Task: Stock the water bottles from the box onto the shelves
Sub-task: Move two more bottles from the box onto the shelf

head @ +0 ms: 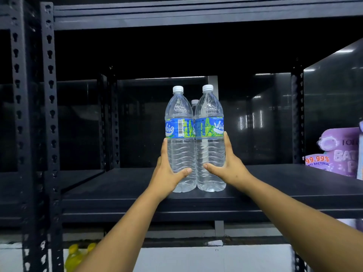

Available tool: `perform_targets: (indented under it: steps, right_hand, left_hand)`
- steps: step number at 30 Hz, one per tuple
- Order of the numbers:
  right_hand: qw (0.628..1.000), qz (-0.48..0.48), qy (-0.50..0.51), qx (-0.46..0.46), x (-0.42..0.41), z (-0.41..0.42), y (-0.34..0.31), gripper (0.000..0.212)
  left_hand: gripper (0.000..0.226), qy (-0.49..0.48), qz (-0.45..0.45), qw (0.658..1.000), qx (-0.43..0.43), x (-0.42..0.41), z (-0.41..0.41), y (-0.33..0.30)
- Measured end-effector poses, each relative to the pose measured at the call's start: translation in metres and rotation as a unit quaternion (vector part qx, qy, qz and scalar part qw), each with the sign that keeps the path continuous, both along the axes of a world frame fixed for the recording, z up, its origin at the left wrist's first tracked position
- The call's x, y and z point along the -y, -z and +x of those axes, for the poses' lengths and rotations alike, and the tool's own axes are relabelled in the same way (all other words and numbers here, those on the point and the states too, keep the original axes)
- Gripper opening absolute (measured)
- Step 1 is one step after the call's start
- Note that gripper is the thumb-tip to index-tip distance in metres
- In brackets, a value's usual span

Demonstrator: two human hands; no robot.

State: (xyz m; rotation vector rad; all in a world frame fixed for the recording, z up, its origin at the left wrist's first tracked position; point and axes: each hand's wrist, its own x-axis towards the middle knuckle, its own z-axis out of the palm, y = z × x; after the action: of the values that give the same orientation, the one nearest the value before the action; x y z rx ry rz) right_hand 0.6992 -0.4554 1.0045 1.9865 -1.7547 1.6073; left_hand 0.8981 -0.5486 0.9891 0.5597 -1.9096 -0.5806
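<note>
dark shelf (pixel 275 183): three bottles; left grip (pixel 167 173) holds left bottle (pixel 179 138), right grip (pixel 229 169) right bottle (pixel 210 138).

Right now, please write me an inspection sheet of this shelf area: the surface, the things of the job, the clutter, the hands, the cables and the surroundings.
Surface: black shelf, bottles near its front edge.
Job's things: left bottle and right bottle upright, side by side, white caps on; third bottle behind them, mostly hidden.
Clutter: purple packs at the shelf's right end.
Hands: left hand grips the left bottle; right hand grips the right bottle.
Cables: nothing seen.
Surroundings: black rack posts; yellow bottles lower left; box not in view.
</note>
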Motion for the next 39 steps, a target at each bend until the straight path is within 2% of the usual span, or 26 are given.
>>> perform_targets:
  steps: [20, 30, 39]
  right_hand:
    - [1.000, 0.011, -0.021, 0.003, 0.058, -0.017, 0.000, 0.120]
    - [0.998, 0.054, -0.038, -0.003, 0.084, -0.030, -0.001, 0.119]
    - [0.997, 0.068, -0.032, -0.006, 0.104, -0.039, -0.002, 0.117]
  left_hand:
    - [0.119, -0.008, -0.012, 0.997, 0.071, 0.058, -0.010, -0.007]
    - [0.124, -0.013, -0.007, 0.992, 0.128, 0.095, -0.018, -0.014]
    - [0.127, -0.010, -0.023, 0.989, 0.145, 0.114, -0.022, -0.015]
